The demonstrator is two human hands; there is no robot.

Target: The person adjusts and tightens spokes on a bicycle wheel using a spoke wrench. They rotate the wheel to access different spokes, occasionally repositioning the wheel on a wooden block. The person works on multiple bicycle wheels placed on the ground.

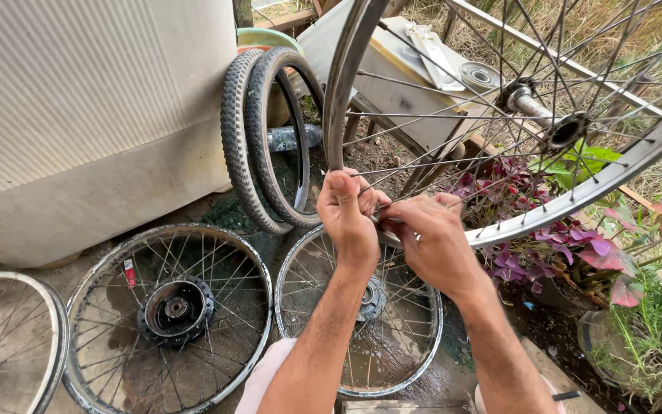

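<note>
You are holding a big spoked wheel (492,123) up in front of you, tilted so its rim comes down to your hands. Your left hand (349,218) is gripping the rim with the thumb pressing up, so the wheel is staying put. Your right hand (430,238) is closing its fingers on something small by a spoke end; it might be a little tool, but it is hidden. Three more wheels are lying flat on the ground, the nearest wheel (358,314) right under your arms. Two tyres (266,138) are leaning against a big pale tank (93,115).
</note>
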